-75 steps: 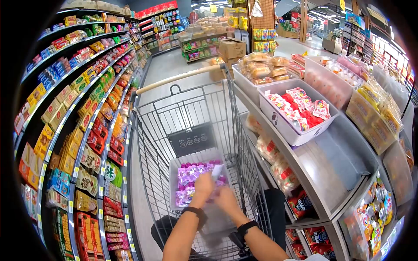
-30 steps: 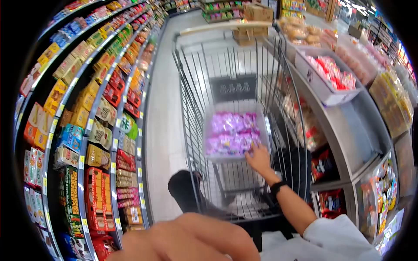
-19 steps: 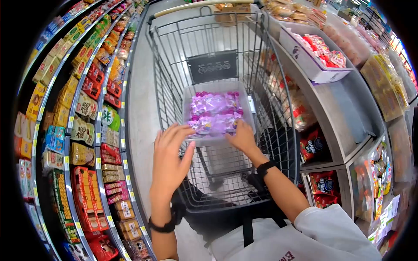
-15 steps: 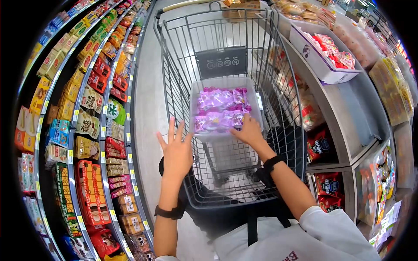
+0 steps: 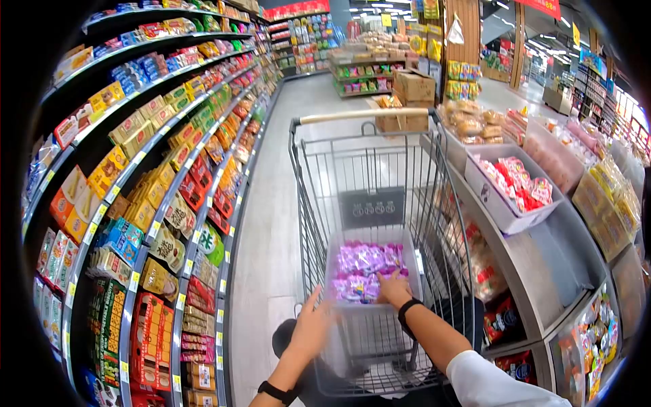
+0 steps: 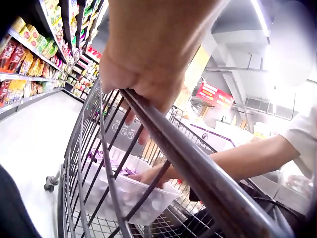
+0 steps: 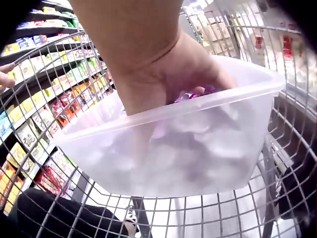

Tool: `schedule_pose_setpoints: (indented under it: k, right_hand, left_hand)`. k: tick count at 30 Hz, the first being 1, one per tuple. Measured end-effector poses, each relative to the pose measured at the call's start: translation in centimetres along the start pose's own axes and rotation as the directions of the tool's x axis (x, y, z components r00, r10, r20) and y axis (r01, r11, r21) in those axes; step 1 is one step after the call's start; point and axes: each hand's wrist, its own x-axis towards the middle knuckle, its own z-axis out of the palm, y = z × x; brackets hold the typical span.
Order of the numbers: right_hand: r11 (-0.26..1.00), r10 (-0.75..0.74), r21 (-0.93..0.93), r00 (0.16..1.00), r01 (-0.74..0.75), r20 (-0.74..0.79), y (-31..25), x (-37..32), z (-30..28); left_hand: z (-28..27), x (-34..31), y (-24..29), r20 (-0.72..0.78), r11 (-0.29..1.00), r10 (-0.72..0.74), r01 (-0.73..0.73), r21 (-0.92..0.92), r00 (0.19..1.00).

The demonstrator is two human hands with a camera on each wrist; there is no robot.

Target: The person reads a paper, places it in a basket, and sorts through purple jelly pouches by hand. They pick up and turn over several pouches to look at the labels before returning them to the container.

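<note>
A translucent plastic bin [image 5: 363, 309] sits inside the shopping cart, filled with purple pouches [image 5: 366, 258] lying in rows. My right hand [image 5: 395, 292] reaches over the bin's near wall, its fingers resting on the pouches at the near right. In the right wrist view the same hand [image 7: 183, 74] dips below the bin's rim, with its fingertips partly hidden. My left hand [image 5: 312, 332], blurred in the head view, is at the cart's left side and holds nothing visible. In the left wrist view its fingers hang loosely beside the cart's dark top rail [image 6: 183, 153].
Snack shelves [image 5: 156, 203] line the aisle on the left. At the right, a display counter [image 5: 522, 271] carries a tub of red-and-white packets [image 5: 515, 183] and bread packs. Cardboard boxes [image 5: 413, 88] stand beyond the cart's cream handle [image 5: 363, 117].
Both hands were over the pouches 2.5 s ago; the left has since come out to the cart's left side. The right stays on the pouches. The head view has tilted up.
</note>
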Motion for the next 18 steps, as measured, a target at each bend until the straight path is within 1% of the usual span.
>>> schedule_pose_setpoints:
  k: [1,3,4,5,7,8,9,11,12,16,18]
  right_hand:
    - [1.0,-0.011,-0.027,0.999,0.01,-0.035,0.1,0.7,0.8]
    - [0.991,-0.116,-0.075,0.989,0.109,-0.094,1.0,2.7,2.9]
    - [0.988,-0.149,-0.063,0.981,0.142,-0.125,1.5,4.0,4.2]
    - [0.988,-0.15,-0.058,0.98,0.143,-0.134,1.5,3.7,3.6]
    - [0.977,-0.205,-0.064,0.978,0.202,-0.046,1.8,2.2,2.1]
    - [0.985,-0.17,-0.03,0.985,0.17,-0.008,1.3,2.3,2.0]
    - [0.985,-0.17,-0.028,0.985,0.169,-0.017,0.9,2.0,2.1]
    - [0.972,-0.034,0.231,0.999,0.037,-0.019,0.4,0.7,2.3]
    - [0.972,-0.032,0.235,0.999,0.022,0.037,0.3,-0.2,1.1]
    - [0.969,-0.073,0.24,0.997,0.063,0.031,1.0,0.4,2.2]
    - [0.965,-0.103,0.246,0.995,0.096,0.014,1.1,0.1,2.1]
  left_hand:
    - [0.1,0.0,-0.1,0.003,1.0,-0.001,0.001,-0.012,1.0]
    - [0.7,-0.1,-0.4,-0.018,1.0,0.011,-0.011,0.004,1.0]
    - [0.8,-0.1,-0.4,-0.02,1.0,0.02,-0.02,0.007,1.0]
    - [0.7,-0.1,-0.4,-0.023,1.0,0.025,-0.024,0.016,0.999]
    - [0.7,-0.1,-0.1,-0.03,0.998,0.051,-0.05,0.029,0.998]
    - [0.6,-0.2,0.2,-0.044,0.998,0.044,-0.041,0.049,0.998]
    - [0.7,-0.3,0.4,-0.049,0.997,0.048,-0.046,0.055,0.998]
    - [1.1,-0.8,0.8,0.045,0.99,-0.032,0.025,0.138,0.999]
    - [1.4,-0.8,0.7,0.034,0.989,-0.023,0.018,0.145,0.999]
    - [0.7,-0.7,1.5,0.05,0.984,-0.019,0.01,0.179,0.999]
    - [0.5,-0.7,1.7,0.072,0.976,-0.056,0.039,0.216,0.996]
